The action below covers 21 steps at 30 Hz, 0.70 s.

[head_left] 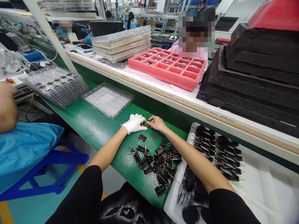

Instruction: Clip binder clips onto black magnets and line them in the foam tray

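Lying on the green table (98, 124), close to its far edge, a small dark part (144, 124) is being pinched from both sides. The left hand (135, 123), wearing a white glove, is curling its fingers shut on it, and the bare right hand (157, 123) is gripping it with thumb and fingertips. The part is too small to identify.

Just nearer the person, a loose heap of black binder clips (156, 163) is spreading over the green surface, with one clip lying apart beside the gloved hand. To the right of the heap, a white tray (268, 186) is holding rows of more black clips. To the left, a clear blister tray (108, 100) is lying flat, and a fanned stack of clear trays (57, 85) is sitting beyond it.

Behind the table, a raised white shelf (149, 82) is carrying a pink foam tray (168, 67) and a tall stack of black foam (257, 74). A co-worker's hand (7, 105) is showing at the left edge, above a blue stool (46, 168). Other people are working at tables further back in the room.
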### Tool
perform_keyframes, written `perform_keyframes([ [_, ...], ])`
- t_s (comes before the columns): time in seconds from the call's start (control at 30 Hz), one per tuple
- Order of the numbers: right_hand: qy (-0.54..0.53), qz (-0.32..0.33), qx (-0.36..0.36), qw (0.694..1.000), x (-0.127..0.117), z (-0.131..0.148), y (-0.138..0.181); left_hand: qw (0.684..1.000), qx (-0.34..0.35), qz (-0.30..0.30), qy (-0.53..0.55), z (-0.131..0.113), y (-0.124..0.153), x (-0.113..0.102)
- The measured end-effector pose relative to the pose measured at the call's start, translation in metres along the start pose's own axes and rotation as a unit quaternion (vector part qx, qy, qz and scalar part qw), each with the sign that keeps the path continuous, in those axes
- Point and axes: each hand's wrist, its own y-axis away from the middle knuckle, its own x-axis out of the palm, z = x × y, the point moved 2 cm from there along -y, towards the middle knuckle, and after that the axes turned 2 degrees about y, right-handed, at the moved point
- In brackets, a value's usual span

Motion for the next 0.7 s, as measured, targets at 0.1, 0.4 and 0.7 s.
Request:
perform_keyframes([
  [0.1,0.063,-0.011,-0.016,0.998,0.006,0.001,-0.004,1.0,0.001,0.004,0.018,0.003,0.0,0.003],
  [0.4,0.167,0.066,-0.178,0.968,-0.003,0.029,0.047,0.999,-0.032,-0.02,-0.01,0.001,0.004,0.0],
  [0.7,0.365,0.133,-0.32,0.864,-0.007,0.033,0.061,1.0,-0.004,0.011,-0.008,0.014,0.02,-0.012],
])
